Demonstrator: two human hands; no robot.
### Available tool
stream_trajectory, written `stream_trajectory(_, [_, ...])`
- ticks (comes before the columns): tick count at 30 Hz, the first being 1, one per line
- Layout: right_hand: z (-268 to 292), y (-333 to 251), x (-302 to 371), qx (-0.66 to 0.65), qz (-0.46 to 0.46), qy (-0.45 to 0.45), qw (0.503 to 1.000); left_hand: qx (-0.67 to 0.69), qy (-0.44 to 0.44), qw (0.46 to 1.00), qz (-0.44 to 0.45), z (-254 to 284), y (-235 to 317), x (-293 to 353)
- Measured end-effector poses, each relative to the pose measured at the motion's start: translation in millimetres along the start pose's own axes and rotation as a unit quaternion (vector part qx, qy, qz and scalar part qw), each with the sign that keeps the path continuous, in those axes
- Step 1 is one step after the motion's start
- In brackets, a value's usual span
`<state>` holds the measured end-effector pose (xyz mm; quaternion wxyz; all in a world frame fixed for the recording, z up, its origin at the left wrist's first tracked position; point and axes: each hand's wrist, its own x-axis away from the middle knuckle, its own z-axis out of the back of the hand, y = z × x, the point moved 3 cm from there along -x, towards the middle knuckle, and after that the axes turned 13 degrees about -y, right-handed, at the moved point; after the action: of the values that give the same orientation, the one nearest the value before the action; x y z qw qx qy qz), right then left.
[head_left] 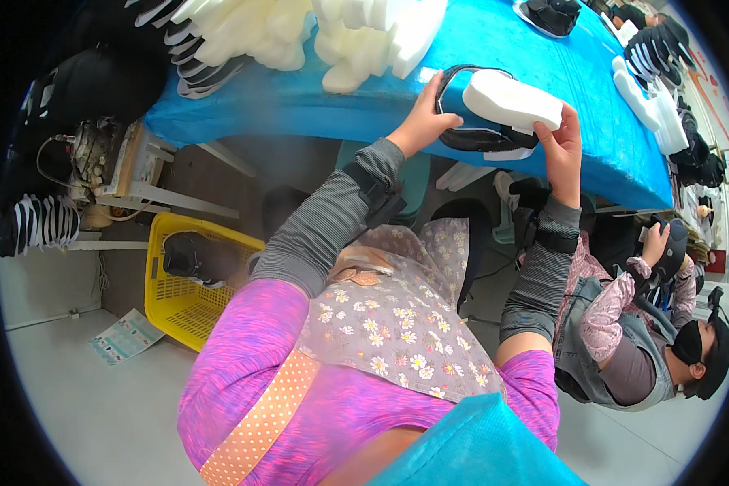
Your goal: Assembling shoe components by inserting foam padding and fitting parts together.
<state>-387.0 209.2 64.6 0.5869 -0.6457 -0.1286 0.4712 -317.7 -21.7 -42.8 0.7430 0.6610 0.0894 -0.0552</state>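
Head view: both hands up at the near edge of the blue table (340, 115), working one piece between them. Left hand (424, 121) grasps the black shoe (479, 141) at its left end, thumb on the near side, fingers around the far rim. Right hand (562, 150) grips the right end of a white foam block (510, 99), thumb on the near side, fingers curled around the end. Block lies across the shoe's mouth; can't tell how far in it sits, if at all. A bit of white sole (510, 154) shows below the shoe. Shoe is over the table edge; can't tell if it touches the cover.

Around it: white foam pile (255, 36) at the far left of the table, with a black-and-white stack (206, 77) beside it. Another black shoe sits near the top edge, right of the pile. More foam pieces (667, 113) at the table's right end, next to dark shoes.

Floor, left: yellow crate (155, 283) with a dark item (188, 255) inside, leaflet (127, 336) just beside it.

Right: a masked co-worker (616, 324) holds a dark item (672, 249) in both hands.
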Motion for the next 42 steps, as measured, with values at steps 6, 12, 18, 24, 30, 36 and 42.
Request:
stream_trajectory(6, [-3,20,6,0.059,-0.018,-0.039,0.997,-0.200,0.217,0.948,-0.119,-11,23,17])
stream_trajectory(12, [-1,25,-1,0.097,-0.027,-0.029,0.994,-0.148,0.224,0.961,-0.062,-15,47,32])
stream_trajectory(18, [1,24,-5,0.125,-0.019,-0.046,0.991,-0.108,0.224,0.963,-0.099,-27,29,32])
stream_trajectory(24, [-4,24,-10,0.210,-0.039,-0.061,0.975,-0.125,0.188,0.970,-0.086,-24,26,28])
stream_trajectory(30, [-7,24,-11,0.185,-0.038,-0.048,0.981,-0.138,0.183,0.970,-0.086,-23,28,30])
stream_trajectory(36, [-9,24,-11,0.184,-0.047,-0.051,0.981,-0.141,0.172,0.972,-0.076,-24,29,31])
stream_trajectory(42, [-13,22,-11,0.198,-0.039,-0.049,0.978,-0.163,0.184,0.964,-0.095,-24,30,33])
